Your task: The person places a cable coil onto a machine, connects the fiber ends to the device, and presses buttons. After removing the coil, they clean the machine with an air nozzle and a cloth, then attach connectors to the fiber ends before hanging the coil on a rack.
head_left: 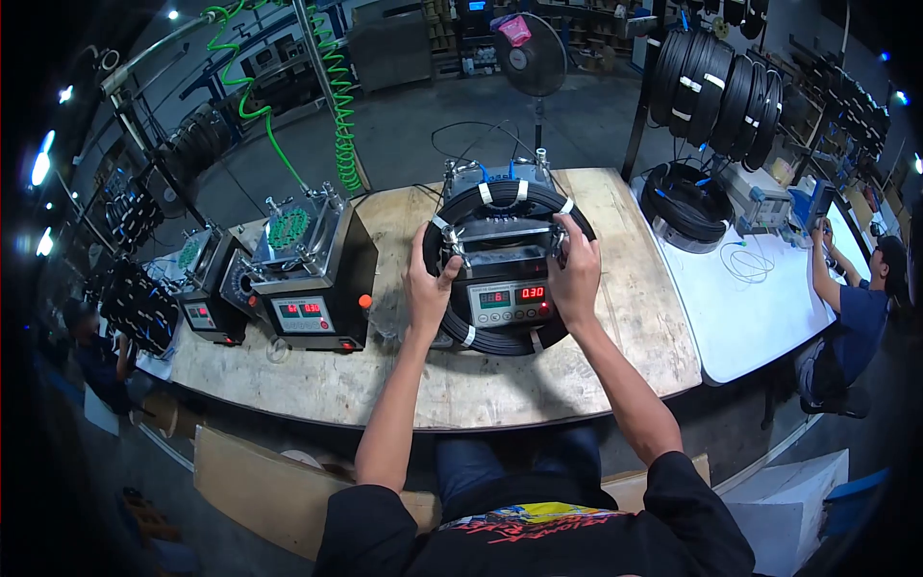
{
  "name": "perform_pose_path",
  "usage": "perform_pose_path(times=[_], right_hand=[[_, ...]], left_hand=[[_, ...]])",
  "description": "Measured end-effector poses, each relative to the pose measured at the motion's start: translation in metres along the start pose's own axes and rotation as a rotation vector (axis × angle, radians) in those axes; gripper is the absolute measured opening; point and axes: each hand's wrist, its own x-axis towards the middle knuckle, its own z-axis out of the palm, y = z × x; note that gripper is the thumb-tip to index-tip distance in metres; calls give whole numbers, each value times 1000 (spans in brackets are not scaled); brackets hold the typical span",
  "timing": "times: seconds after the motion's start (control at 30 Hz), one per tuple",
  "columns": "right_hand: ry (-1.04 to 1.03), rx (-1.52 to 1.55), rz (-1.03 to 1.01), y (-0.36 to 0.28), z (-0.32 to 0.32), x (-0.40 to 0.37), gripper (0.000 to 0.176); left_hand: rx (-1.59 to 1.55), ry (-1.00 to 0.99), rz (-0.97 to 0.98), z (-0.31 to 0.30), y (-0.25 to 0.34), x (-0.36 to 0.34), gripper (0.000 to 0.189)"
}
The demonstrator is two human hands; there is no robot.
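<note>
Between my two hands is a coil of black cable [500, 344], bound at intervals with white ties. My left hand [429, 281] grips its left side, fingers round it and thumb on the inner side. Opposite, my right hand [578, 274] grips the right side. The coil stands tilted up in front of a polishing-type machine [504, 301], whose red and green digits and round buttons show through the ring. The machine's metal top with clamp posts is partly hidden behind the coil. Blue-tipped connectors [511, 173] show at the coil's top edge.
Two similar machines [308, 313] with green round fixtures stand left on the wooden bench [615, 385]. At right, a white table [716, 337] bears another black coil [685, 207] and an instrument. More coils hang above. A co-worker [856, 308] sits there; green air hoses hang at left.
</note>
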Motion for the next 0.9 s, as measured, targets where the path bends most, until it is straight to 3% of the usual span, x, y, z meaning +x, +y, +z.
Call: perform_pose_path(times=[0.17,0.3,0.4,0.47,0.53,0.6,0.63,0.77,0.9], right_hand=[[32,-64,-80,-1,4,1,53],[-14,131,8,-6,-12,14,45],[11,336,227,-2,-12,62,27],[-11,404,154,15,-5,104,22],[-156,424,67,47,18,140,20],[-474,396,-18,73,41,169,20],[-710,345,67,72,42,185,27],[-1012,147,60,59,51,217,37],[-1079,-139,57,42,72,221,49]], left_hand=[[6,15,1,0,0,-1,100],[-2,17,-9,0,1,-1,102],[4,18,5,0,-3,-1,103],[15,17,-9,0,-3,-1,104],[1,22,-21,1,-2,-1,104],[11,10,-27,0,-3,-2,103],[17,9,-23,-1,-4,-2,103],[8,20,-17,-1,1,-1,102],[21,11,-33,-2,0,-2,100]])
